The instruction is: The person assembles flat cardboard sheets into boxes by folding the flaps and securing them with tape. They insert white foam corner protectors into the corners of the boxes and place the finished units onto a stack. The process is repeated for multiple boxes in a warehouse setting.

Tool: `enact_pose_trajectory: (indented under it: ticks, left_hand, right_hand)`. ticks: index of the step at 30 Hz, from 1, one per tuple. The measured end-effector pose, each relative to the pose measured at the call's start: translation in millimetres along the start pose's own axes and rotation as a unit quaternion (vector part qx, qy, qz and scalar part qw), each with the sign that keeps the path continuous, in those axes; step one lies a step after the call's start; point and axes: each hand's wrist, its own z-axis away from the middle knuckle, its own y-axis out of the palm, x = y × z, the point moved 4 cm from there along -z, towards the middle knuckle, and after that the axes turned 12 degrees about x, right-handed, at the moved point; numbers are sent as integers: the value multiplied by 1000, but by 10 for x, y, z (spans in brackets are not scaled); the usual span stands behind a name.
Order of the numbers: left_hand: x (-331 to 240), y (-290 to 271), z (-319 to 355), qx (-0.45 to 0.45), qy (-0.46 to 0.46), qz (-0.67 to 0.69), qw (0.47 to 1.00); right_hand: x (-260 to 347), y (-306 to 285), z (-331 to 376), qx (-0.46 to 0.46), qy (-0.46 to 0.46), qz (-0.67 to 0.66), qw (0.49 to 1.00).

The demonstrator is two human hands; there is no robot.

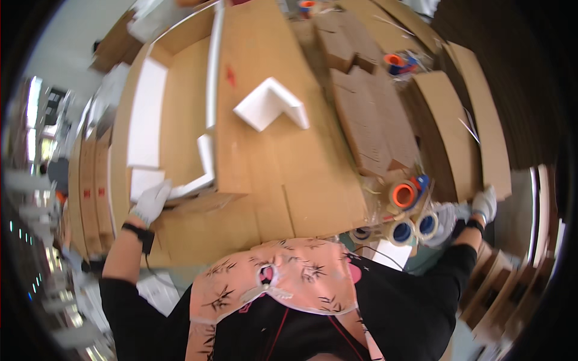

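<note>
A large open cardboard box (180, 108) lies on the work surface with white foam pieces inside. My left hand (152, 201), in a white glove, presses on a white foam corner piece (201, 174) at the box's near edge. An L-shaped white foam block (272, 103) rests on the box's flat flap (265, 156). My right hand (484, 203), also gloved, reaches far to the right by a stack of flat cardboard (457, 132), next to a clear bag of tape rolls (409, 225). Whether it grips the bag or the cardboard is unclear.
Flattened cardboard sheets (367, 114) lie at the right of the box. An orange-cored tape roll (403, 194) and blue-cored rolls (402, 231) sit near the front right. Another tape dispenser (398, 62) lies farther back. Stacked boxes (90, 186) stand at the left.
</note>
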Motion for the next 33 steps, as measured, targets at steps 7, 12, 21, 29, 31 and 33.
enact_pose_trajectory:
  ticks: [7,12,21,29,31,33]
  left_hand:
    - [301,-195,-180,-40,22,-9,999]
    - [932,-384,-56,-106,38,9,994]
    - [1896,-646,181,-267,35,89,959]
    - [2689,-1028,493,-294,171,481,808]
    - [2681,-1070,607,-245,223,662,672]
    - [2652,-1158,591,-190,311,774,519]
  right_hand:
    - [-429,-532,195,-146,5,-113,983]
    - [73,-1096,1185,-247,3,-123,961]
    - [1712,-2377,3307,-211,-186,-528,801]
    - [3021,-2365,4459,-208,-583,-410,670]
    - [3393,-2016,4491,150,-511,-650,542]
    - [3853,-2215,5043,288,-562,-617,470]
